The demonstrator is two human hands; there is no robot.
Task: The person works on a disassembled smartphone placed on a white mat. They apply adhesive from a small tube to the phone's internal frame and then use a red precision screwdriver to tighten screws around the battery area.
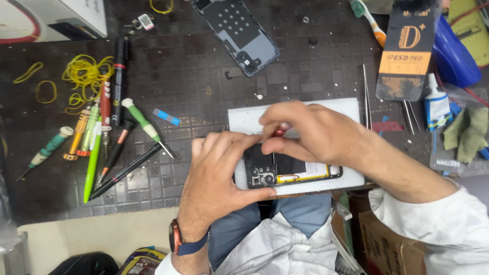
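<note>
A dark, worn work mat with a square grid pattern covers the bench. On it lie a heap of yellow rubber bands, a row of coloured screwdrivers and pens, and a grey phone back cover. A white rectangular pad, thin metal tweezers and a small white glue bottle lie there too.

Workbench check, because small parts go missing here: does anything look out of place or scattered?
Yes. The phone's back cover lies detached at the far edge, away from the opened phone under both hands. Yellow rubber bands are strewn at the left, beside a loose row of screwdrivers.
</note>
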